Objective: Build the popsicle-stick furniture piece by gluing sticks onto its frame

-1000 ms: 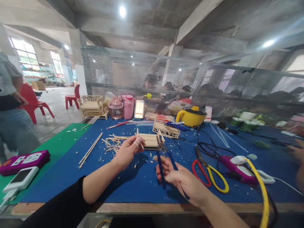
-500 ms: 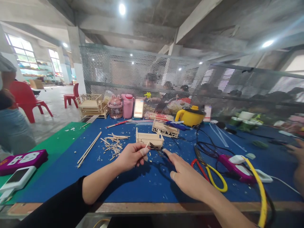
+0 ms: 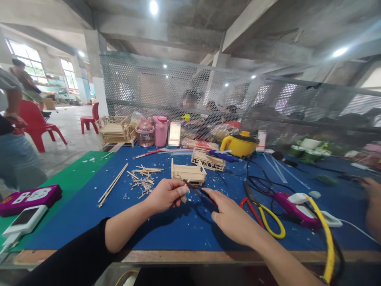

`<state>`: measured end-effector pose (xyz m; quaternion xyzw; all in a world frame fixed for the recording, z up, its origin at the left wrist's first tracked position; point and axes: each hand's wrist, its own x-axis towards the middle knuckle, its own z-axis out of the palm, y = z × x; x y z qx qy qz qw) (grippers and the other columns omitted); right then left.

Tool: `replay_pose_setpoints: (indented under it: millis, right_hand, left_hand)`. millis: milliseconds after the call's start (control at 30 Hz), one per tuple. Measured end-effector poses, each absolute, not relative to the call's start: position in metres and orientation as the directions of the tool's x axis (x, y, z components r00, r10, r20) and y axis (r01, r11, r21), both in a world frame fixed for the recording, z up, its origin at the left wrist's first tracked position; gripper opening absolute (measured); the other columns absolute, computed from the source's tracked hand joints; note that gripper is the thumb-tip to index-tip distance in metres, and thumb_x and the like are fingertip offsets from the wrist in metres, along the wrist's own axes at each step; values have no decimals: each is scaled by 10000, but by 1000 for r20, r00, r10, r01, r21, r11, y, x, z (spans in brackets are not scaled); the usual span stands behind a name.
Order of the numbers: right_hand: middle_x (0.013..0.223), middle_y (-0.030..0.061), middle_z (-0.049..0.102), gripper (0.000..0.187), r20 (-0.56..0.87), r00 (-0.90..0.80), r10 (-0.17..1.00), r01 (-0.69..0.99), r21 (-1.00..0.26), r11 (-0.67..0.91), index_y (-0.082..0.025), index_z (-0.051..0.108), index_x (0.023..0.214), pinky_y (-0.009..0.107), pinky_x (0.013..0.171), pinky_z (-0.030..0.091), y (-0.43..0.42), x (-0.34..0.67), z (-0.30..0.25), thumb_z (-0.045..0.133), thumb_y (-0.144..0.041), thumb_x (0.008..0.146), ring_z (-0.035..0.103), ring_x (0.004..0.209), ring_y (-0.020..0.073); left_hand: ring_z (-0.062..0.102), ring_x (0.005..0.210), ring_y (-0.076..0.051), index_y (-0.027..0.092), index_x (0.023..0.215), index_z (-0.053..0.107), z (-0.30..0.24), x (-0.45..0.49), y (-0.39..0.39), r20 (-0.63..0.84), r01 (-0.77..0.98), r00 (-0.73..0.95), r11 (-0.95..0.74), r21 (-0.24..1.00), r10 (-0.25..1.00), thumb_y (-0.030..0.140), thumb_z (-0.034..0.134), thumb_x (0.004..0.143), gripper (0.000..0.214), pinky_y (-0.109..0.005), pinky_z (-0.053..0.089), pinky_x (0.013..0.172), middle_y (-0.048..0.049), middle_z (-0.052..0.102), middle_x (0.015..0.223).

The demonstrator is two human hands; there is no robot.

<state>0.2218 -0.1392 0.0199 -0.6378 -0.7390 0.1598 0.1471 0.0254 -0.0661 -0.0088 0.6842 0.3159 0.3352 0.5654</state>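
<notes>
My left hand [image 3: 168, 194] is closed, pinching a short thin wooden stick [image 3: 188, 183] between thumb and fingertips. A pale wrap shows around one of its fingers. My right hand [image 3: 230, 212] grips a dark-handled knife [image 3: 205, 192], index finger stretched along the handle. Its blade touches or lies very close to the stick; I cannot tell which. Right behind my hands stands a small wooden stick-built frame [image 3: 188, 173] with raised ends. Another wooden frame [image 3: 208, 159] lies behind it to the right. Cut stick pieces [image 3: 144, 182] are heaped left of my hands.
Two long sticks [image 3: 113, 185] lie left on the blue mat [image 3: 89, 222]. Red-and-yellow-handled cutters [image 3: 270, 222], a purple power strip [image 3: 296, 210] and cables lie right. A yellow pot [image 3: 239, 145] and pink bottle [image 3: 161, 132] stand behind. Another person's hand [image 3: 372, 188] is at the right edge.
The stick end at my left fingertips looks shorter, and the blade has shifted slightly. Both hands keep nearly the same place. Another person has come into view at the far left.
</notes>
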Motion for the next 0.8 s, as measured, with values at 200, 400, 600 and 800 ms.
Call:
replay_pose_setpoints:
  millis: [200,400,600,800]
  right_hand:
    - [1340,75,516,612,20,-151,988,887,-439,144,-188,470,1299,374,1040,335,-138,220,20,440,-122,692,470,1229,222]
    - [1190,85,605,490,44,-155,987,906,-393,160,-193,507,1185,374,919,404,-136,216,11,437,-127,704,558,1095,251]
    - [1048,106,618,386,83,-180,980,914,-355,198,-162,522,1009,323,862,402,-126,213,-4,447,-69,642,569,986,230]
    - [1014,98,615,398,194,-132,972,949,-258,180,-156,494,1026,294,827,392,-128,206,-20,448,-35,650,567,959,219]
  left_hand:
    - [361,376,-46,159,627,513,-9,23,-64,110,96,593,-205,974,798,553,529,767,419,-175,278,384,60,447,463]
    - [449,465,-94,160,738,553,-21,27,-65,136,221,546,-298,929,826,545,405,848,427,-218,345,472,9,571,573]
    - [454,556,-136,185,596,471,-25,34,-69,160,463,445,-379,801,881,508,287,896,477,-257,338,569,-3,531,562]
    - [472,600,-153,186,619,491,-21,31,-72,203,523,433,-428,737,878,478,320,885,430,-264,319,577,-28,575,640]
